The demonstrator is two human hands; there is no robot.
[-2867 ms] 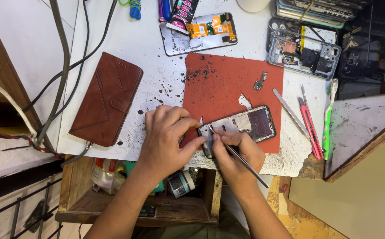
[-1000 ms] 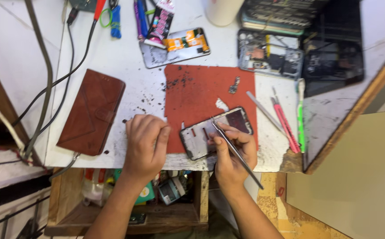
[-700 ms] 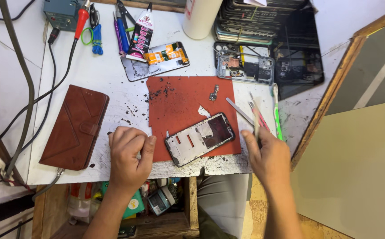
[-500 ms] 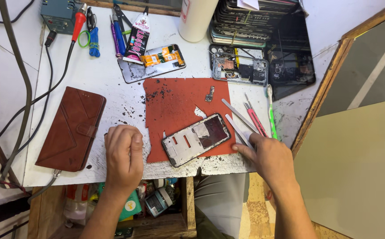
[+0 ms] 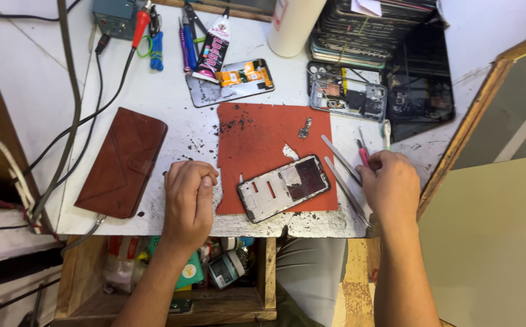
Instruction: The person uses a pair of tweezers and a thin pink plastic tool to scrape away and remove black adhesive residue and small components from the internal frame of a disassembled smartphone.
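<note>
A stripped phone frame [image 5: 284,188] lies tilted on a red work mat [image 5: 257,136], touched by neither hand. My left hand [image 5: 189,203] rests as a loose fist on the white table just left of the mat, holding nothing. To the right of the mat, my right hand [image 5: 391,186] sits with its fingertips pinched on a pink-handled tool [image 5: 364,155]. Two thin metal tools [image 5: 339,158] lie beside it, partly under the hand. A small metal part [image 5: 304,128] sits on the mat's upper edge.
A brown wallet case [image 5: 124,162] lies at the left, with cables [image 5: 72,121] beyond it. At the back are a glue tube [image 5: 213,51], an opened phone [image 5: 233,82], a phone board [image 5: 348,91], a dark phone [image 5: 419,91], a white cylinder [image 5: 293,24] and stacked frames [image 5: 372,27].
My right hand left the phone frame, where it held a thin metal tool, and moved right to the tools. My left hand let go of the frame and drew back into a fist.
</note>
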